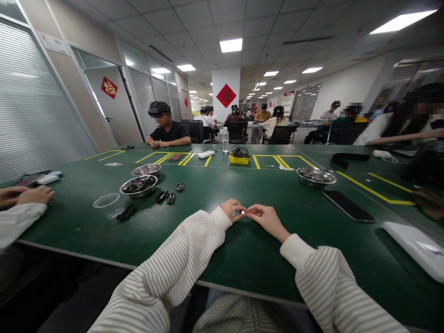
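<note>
My left hand and my right hand meet above the green table, fingertips pinched toward each other. Between them is a small part with orange and bright shiny spots, too small to name. Both hands are closed on it. Left of my hands, several small black plastic pieces lie on the table. Behind those stands a metal bowl filled with dark pieces, with a second metal bowl just beyond it.
At the right are a third metal bowl, a black phone and a white case. A clear plastic lid lies left. Farther back stand a yellow tray with black cable and a water bottle. Other people sit around.
</note>
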Demonstrator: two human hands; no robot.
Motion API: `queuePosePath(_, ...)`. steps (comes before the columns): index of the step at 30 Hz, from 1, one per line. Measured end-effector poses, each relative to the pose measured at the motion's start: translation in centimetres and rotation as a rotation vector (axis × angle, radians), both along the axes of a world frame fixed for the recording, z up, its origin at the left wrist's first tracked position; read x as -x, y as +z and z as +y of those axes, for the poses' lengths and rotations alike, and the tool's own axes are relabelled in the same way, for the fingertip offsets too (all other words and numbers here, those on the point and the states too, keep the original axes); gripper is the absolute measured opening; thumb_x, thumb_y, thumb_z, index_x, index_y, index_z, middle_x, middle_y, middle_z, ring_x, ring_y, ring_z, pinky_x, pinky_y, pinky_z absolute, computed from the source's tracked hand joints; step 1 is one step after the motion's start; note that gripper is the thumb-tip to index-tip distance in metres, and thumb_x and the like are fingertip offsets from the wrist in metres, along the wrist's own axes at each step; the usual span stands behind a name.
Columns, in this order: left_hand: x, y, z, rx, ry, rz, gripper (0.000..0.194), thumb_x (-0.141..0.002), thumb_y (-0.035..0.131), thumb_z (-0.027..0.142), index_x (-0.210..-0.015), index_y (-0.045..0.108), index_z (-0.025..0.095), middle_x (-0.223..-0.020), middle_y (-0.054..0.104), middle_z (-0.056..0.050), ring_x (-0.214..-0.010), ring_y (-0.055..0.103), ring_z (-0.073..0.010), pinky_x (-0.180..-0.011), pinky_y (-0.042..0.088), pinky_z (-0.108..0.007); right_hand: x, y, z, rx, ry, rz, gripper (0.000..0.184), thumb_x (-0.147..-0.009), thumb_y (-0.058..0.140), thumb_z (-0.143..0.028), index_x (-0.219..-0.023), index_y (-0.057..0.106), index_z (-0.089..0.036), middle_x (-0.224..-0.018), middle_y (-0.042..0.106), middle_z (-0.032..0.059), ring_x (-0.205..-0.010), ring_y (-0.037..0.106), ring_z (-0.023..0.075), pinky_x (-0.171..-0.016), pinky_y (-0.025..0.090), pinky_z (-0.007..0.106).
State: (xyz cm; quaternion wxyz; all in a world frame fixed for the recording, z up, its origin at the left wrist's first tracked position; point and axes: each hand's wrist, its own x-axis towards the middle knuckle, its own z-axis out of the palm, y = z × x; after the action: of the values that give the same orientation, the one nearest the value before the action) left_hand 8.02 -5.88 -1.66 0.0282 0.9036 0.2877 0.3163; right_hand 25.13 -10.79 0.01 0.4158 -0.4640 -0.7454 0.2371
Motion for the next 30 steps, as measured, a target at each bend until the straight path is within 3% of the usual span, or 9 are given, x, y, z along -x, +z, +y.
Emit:
queuePosePath(6,0.05,0.18,-0.21,-0.031,-0.027,-0.036,0.024,-0.074,0.048,0.034,-0.089,0.06,0.02,-0.076,0.055,-0.004,-0.074,0.05,-0.0114,-0.067,0.042,-0.022,0.09,0.16,-0.16,0.021,0.015,0.084,0.021,-0.064,0.057,-0.032,-0.073,0.061,-0.014,-0.069,0.064,0.0047,-0.063,0.06,0.0148,-0.06,0.048,0.025)
queuePosePath(13,0.07,0.42,-0.41,-0.029,-0.041,-0.049,0.025,-0.075,0.046,0.035,-0.089,0.06,0.02,-0.076,0.056,-0.004,-0.074,0.051,-0.0108,-0.067,0.043,-0.022,0.25,0.23,-0.35,0.073,-0.004,0.145,0.022,-0.062,0.058,-0.034,-0.07,0.061,-0.013,-0.064,0.064,0.0052,-0.059,0.06,0.0158,-0.051,0.048,0.024)
queuePosePath(24,0.14,0.15,-0.2,-0.028,-0.019,-0.046,0.022,-0.073,0.049,0.031,-0.087,0.061,0.018,-0.074,0.056,-0.003,-0.071,0.051,-0.0105,-0.065,0.043,-0.021,-0.1,0.28,-0.24,-0.003,-0.003,0.027,0.02,-0.066,0.055,-0.031,-0.074,0.066,-0.016,-0.069,0.066,0.0054,-0.061,0.06,0.0164,-0.057,0.047,0.025)
queuePosePath(30,0.31,0.14,-0.24,0.02,0.052,-0.028,0.031,-0.069,0.053,0.026,-0.099,0.054,0.018,-0.072,0.055,-0.001,-0.064,0.051,-0.0093,-0.063,0.043,-0.02,0.03,0.65,-0.35,0.049,0.013,-0.031,0.025,-0.069,0.052,-0.03,-0.086,0.064,-0.016,-0.076,0.066,0.0061,-0.062,0.06,0.0154,-0.06,0.046,0.025)
